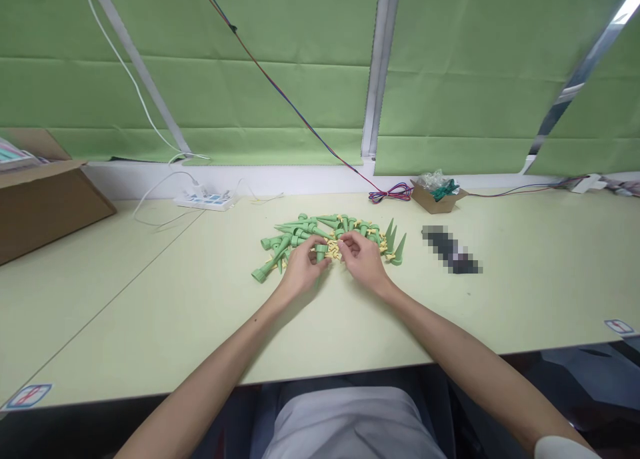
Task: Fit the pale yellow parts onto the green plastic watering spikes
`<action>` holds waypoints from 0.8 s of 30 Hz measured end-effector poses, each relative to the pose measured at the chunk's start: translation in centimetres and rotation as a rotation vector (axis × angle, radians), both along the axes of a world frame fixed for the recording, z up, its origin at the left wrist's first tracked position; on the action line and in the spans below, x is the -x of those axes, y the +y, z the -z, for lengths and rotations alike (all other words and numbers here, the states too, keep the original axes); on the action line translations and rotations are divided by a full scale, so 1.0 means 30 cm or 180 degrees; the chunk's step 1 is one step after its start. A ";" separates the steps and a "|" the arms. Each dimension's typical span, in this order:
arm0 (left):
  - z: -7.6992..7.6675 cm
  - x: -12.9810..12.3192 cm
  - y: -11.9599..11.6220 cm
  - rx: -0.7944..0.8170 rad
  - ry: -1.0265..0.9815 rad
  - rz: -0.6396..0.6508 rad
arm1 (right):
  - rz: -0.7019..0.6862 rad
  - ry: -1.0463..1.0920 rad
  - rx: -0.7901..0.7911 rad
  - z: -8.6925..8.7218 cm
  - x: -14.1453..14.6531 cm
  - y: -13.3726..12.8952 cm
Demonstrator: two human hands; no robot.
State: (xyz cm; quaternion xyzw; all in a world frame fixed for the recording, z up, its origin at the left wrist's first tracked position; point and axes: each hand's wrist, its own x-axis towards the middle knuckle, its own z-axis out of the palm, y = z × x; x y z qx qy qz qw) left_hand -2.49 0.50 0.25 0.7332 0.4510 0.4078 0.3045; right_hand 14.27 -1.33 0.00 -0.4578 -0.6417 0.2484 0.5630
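Observation:
Near the middle of the table, my left hand (303, 265) is closed around a green plastic spike (321, 251), its wide collar up between thumb and fingers and its tip pointing down. My right hand (364, 259) is just to the right, thumb and fingertips pinched together over a heap of small yellow plastic pieces (334, 248). What sits in that pinch is too small to make out. Behind and around both hands lies a pile of similar green spikes (273, 262), some with yellow pieces on them. Several pointed green spikes (399, 249) lie at the pile's right end.
A small open carton (434, 201) with plastic bags stands at the back, beside a coiled cable (391, 193). A blurred dark object (450, 249) lies to the right. At the back left are a power strip (207, 200) and a large cardboard box (50, 202).

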 end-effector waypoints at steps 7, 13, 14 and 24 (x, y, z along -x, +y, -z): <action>-0.061 0.006 -0.011 0.0789 -0.0836 -0.0060 | 0.0028 -0.0036 -0.0001 0.001 -0.001 0.000; -0.064 0.010 -0.007 0.1286 -0.1663 0.0361 | 0.0007 -0.0018 -0.0044 0.003 -0.002 0.001; -0.061 0.009 -0.006 0.1342 -0.1748 0.0457 | -0.0003 -0.0006 -0.0056 0.003 -0.002 0.000; -0.079 -0.005 -0.023 0.1655 -0.2288 0.0690 | -0.0030 0.0022 -0.0116 0.004 -0.002 -0.004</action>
